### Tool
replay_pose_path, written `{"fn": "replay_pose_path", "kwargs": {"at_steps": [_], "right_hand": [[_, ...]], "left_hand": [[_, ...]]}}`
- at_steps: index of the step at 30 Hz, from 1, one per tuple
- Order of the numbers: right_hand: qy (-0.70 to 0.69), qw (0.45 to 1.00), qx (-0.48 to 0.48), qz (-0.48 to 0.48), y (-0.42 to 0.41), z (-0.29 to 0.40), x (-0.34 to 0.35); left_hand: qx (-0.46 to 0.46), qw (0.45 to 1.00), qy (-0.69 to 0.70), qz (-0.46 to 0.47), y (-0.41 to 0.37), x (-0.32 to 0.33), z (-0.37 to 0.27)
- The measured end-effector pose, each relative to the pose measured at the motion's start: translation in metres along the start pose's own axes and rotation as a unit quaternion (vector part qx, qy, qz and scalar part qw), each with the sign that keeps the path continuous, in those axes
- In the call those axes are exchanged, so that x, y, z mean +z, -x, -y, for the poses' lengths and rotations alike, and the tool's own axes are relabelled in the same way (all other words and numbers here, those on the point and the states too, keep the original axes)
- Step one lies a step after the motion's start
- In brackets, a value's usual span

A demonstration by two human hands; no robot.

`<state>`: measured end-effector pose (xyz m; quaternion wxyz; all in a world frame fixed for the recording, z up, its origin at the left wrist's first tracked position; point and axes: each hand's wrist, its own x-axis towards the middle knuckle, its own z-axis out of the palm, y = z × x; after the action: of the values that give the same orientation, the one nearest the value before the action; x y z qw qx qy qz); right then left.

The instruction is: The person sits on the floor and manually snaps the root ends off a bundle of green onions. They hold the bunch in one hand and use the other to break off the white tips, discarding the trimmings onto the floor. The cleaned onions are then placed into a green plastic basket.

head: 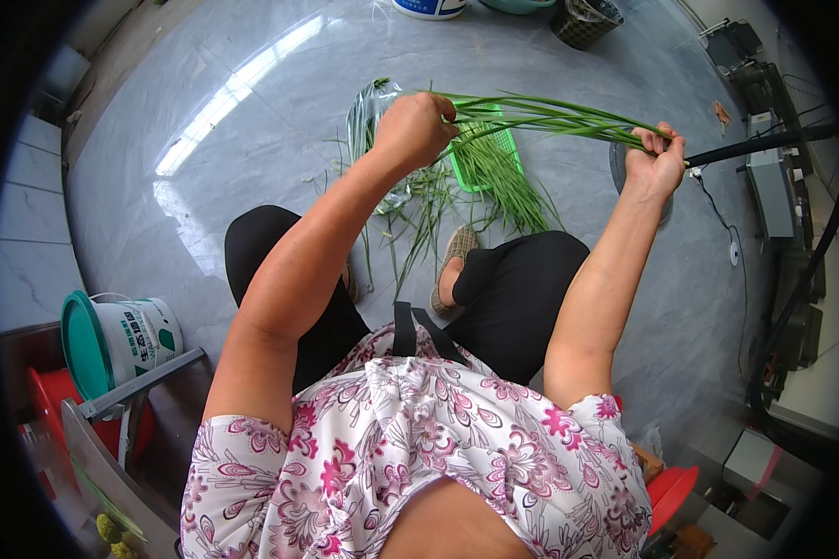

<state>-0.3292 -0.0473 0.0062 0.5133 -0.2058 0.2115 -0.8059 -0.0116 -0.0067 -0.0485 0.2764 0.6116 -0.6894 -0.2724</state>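
Observation:
A thin bunch of garlic chives [556,120] stretches across between my two hands, above the floor. My right hand [656,159] grips it in a fist, with a pale stem end poking out past the fingers. At the other end, the fingers of my left hand [419,127] pinch the leaves. Below the bunch lies a bright green plastic basket [510,155], with more chives [507,183] heaped in it and spilling over its near side. Beside it, partly behind my left hand, is a clear plastic bag [359,124] with greens in it. Loose chive leaves [419,230] lie scattered before my feet.
A lidded white bucket [140,332] stands at left by a metal frame [143,383]. A woven-pattern bin [584,24] and a blue-and-white bucket [430,7] are at the far side. A power cord [720,216] runs along the floor at right, near a black pole [755,144].

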Motion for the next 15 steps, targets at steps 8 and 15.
{"fn": "replay_pose_path", "kwargs": {"at_steps": [8,15], "right_hand": [[-0.019,1.0,0.019,-0.006,0.001,-0.004,0.003],[-0.015,1.0,0.022,-0.011,0.001,-0.004,0.005]], "left_hand": [[0.037,0.998,-0.03,-0.05,-0.004,0.011,0.009],[-0.038,0.984,0.16,-0.066,-0.014,0.0,0.007]]}}
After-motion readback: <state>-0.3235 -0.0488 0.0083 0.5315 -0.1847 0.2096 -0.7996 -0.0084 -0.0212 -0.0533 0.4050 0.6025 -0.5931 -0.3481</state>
